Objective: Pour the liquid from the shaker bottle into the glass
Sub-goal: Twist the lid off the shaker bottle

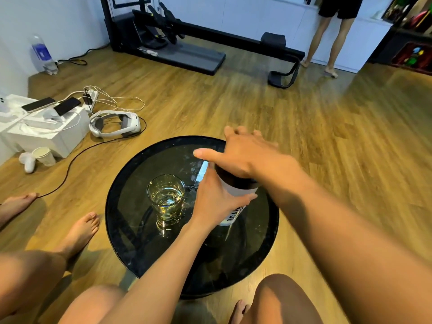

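A white shaker bottle (236, 208) with black lettering and a dark lid stands upright on the round black glass table (131, 242). My left hand (216, 202) wraps around its body from the left. My right hand (243, 155) lies flat on top of the lid, fingers spread, hiding most of it. Just left of the bottle stands a clear glass (166, 198), roughly half full of pale yellowish liquid. The glass is apart from both hands.
Bare knees and feet (79, 232) surround the table's near side. On the floor to the left lie a white headset (114, 123), paper cup (44, 155), white boxes with phones (42, 127) and cables. A rowing machine (205, 47) and a standing person (332, 33) are at the back.
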Available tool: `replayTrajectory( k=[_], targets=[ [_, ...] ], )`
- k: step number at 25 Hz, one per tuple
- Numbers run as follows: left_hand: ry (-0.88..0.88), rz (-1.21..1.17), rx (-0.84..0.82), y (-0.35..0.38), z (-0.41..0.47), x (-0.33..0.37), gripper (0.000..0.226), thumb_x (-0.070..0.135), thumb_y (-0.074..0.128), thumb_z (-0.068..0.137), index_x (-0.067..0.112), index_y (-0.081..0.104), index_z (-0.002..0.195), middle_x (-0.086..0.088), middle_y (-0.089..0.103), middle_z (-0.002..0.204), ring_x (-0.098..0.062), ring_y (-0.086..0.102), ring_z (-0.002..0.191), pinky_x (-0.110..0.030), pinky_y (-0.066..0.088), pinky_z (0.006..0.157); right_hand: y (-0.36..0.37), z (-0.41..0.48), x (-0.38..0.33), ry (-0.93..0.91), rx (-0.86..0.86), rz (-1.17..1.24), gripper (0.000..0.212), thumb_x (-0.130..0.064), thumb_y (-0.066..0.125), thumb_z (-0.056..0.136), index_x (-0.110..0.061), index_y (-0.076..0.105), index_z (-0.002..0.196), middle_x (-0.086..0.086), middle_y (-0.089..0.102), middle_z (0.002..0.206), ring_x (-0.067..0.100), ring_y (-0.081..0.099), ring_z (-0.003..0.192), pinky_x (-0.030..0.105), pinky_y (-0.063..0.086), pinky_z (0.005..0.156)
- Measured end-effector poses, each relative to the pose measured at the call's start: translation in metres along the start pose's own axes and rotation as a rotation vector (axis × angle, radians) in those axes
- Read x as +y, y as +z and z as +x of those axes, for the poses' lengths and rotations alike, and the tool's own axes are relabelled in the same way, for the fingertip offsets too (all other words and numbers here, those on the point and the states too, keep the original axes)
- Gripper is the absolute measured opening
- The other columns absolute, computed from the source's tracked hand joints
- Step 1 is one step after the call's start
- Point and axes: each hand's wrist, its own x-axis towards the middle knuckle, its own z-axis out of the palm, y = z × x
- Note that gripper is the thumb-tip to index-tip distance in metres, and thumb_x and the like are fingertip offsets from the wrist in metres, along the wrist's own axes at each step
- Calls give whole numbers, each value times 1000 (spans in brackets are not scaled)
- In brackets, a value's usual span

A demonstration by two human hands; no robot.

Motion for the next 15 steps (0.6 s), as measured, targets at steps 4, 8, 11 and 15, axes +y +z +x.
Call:
replayTrajectory(
  k=[4,8,11,15],
  targets=[
    [-7,-14,11,1,-1,1,88,42,92,51,17,52,125,15,62,110,5,60,102,-13,48,81,-3,8,3,-95,-41,-66,76,-60,57,79,-25,37,144,-1,36,148,32,28,136,59,28,102],
    [6,-27,1,0,-1,0,91,36,95,54,21,47,129,11,63,116,-4,61,107,-16,48,82,2,6,2,2,30,-38,103,-81,54,68,-18,29,146,12,31,149,41,29,137,61,32,104],
    [21,2,7,1,-2,0,98,51,90,49,18,49,131,15,60,123,-12,59,118,-33,51,95,-8,12,3,-41,-44,-49,81,-61,66,74,-15,43,136,12,43,131,38,38,127,52,41,101],
    [12,-20,-5,0,-1,1,87,46,91,50,18,53,122,12,63,113,-11,63,107,-34,54,86,-6,12,-2,49,-48,-88,102,-73,67,66,-10,33,139,16,40,137,40,38,126,55,41,99]
  ],
)
